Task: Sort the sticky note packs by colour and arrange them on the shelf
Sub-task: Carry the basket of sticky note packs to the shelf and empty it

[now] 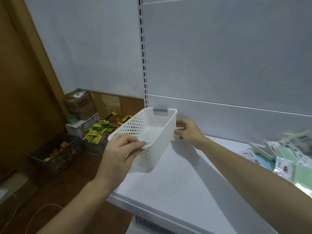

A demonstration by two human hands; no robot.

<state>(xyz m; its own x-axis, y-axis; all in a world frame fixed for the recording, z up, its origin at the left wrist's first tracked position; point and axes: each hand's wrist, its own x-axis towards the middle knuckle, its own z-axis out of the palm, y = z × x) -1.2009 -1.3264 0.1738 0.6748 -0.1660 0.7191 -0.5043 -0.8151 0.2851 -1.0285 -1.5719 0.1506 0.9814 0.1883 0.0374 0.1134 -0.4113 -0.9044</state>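
Note:
A white perforated plastic basket [150, 127] is empty and sits at the left end of the white shelf [177, 179], near the back panel. My left hand [118, 154] grips its near rim. My right hand [188, 130] touches the basket's right side wall with fingers curled against it. A pile of sticky note packs [285, 154], mostly green, blue and white wrapped, lies at the right end of the shelf, blurred.
Left of the shelf on the floor are dark crates, one with yellow snack packets [98, 134] and one with small round items [57, 152], plus cardboard boxes [79, 102]. A slotted upright [143, 53] runs up the shelf's back panel.

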